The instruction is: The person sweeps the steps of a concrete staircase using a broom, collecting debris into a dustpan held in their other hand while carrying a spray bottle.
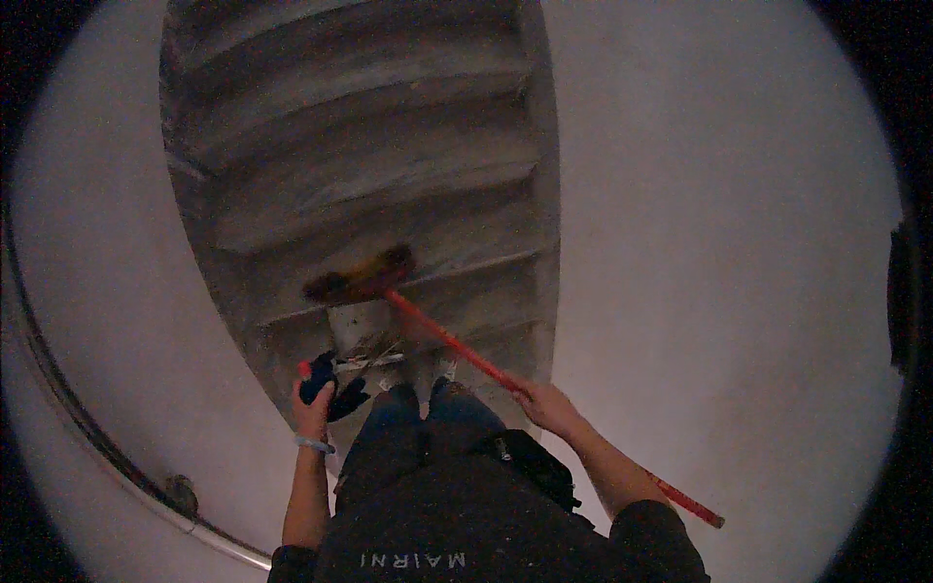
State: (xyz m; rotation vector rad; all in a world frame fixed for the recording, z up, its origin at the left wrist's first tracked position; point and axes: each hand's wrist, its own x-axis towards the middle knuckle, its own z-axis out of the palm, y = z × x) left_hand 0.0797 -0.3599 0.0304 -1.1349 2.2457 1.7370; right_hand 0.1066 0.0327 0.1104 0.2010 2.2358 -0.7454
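Observation:
My right hand [543,404] grips the red handle of a push broom [452,339]; the handle's end sticks out past my forearm at the lower right. The broom's bristle head [361,277] lies at the edge of a concrete stair step, ahead of my feet. My left hand [313,401] holds a dark glove or bundle of gloves [342,397] with a small red part. Just beyond it, a light-coloured pan or bucket [357,328] with thin sticks or debris at its near side stands on a step; its exact kind cannot be told.
Dusty concrete stairs [379,160] curve away ahead of me. Pale walls rise on both sides. A metal handrail [109,459] bends along the left wall on a bracket [182,495]. A black bag [539,466] hangs at my waist. The light is dim.

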